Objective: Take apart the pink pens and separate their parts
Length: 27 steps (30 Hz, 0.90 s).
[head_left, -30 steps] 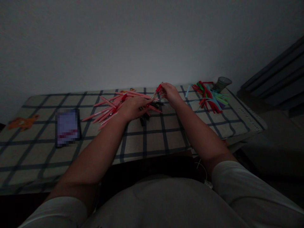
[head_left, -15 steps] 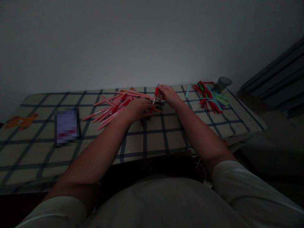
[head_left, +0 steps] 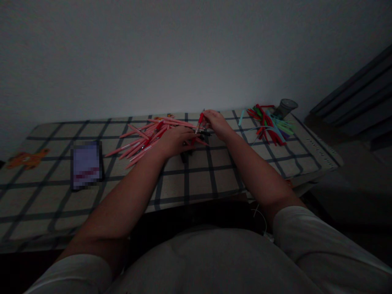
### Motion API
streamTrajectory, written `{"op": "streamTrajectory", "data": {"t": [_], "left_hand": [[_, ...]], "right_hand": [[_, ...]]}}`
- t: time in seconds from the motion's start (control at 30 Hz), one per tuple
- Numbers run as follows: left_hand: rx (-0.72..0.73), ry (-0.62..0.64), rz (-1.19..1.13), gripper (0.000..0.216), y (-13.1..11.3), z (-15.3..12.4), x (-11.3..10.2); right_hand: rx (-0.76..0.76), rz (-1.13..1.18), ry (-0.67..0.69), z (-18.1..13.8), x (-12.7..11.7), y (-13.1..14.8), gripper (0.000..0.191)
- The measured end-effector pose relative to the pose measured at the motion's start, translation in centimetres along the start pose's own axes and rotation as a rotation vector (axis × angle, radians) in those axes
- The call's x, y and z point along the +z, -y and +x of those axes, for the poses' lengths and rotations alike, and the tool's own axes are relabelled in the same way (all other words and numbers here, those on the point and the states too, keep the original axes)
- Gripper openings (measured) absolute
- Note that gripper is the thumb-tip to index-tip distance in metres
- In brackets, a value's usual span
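My right hand [head_left: 214,121] is closed around the red handle of a small screwdriver [head_left: 200,119], whose bright metal shaft slants down to the left. My left hand [head_left: 177,140] is curled just beside the shaft's lower end, palm down over a dark object [head_left: 184,157] that is mostly hidden. What its fingers grip is too dim to make out; a bit of red and a black piece [head_left: 205,133] show near the fingertips. Under and behind the left wrist spreads a heap of pink pens [head_left: 142,136], some with red parts.
A checked cloth [head_left: 199,177] covers the table. On the left lies a blurred-out tablet-like device [head_left: 87,163]. To the right are a bundle of coloured strips [head_left: 268,126] and a dark translucent cup [head_left: 286,108]. A wall stands behind the table.
Both hands stay in nearly the same place, with the screwdriver still between them. The whole view has shifted very slightly.
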<state>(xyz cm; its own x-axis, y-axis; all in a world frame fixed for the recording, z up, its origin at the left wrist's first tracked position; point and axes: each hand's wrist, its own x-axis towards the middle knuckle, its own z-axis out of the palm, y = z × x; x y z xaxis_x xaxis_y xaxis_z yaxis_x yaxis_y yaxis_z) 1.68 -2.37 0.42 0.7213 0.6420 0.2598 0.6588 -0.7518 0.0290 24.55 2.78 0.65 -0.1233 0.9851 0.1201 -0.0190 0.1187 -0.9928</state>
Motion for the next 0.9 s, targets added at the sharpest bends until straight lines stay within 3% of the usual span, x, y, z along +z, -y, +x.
{"op": "streamTrajectory", "data": {"t": [0.53, 0.73, 0.9], "left_hand": [[-0.028, 0.001, -0.001, 0.053, -0.19, 0.06, 0.05], [-0.045, 0.004, -0.023, 0.042, -0.39, 0.16, -0.13], [-0.045, -0.01, -0.061, 0.045, -0.03, -0.03, 0.01]], "right_hand": [[-0.009, -0.003, 0.082, 0.04, 0.25, 0.02, 0.023], [-0.014, 0.018, 0.083, -0.07, 0.36, 0.23, 0.023], [0.014, 0.019, 0.045, -0.31, 0.53, 0.74, 0.02]]}}
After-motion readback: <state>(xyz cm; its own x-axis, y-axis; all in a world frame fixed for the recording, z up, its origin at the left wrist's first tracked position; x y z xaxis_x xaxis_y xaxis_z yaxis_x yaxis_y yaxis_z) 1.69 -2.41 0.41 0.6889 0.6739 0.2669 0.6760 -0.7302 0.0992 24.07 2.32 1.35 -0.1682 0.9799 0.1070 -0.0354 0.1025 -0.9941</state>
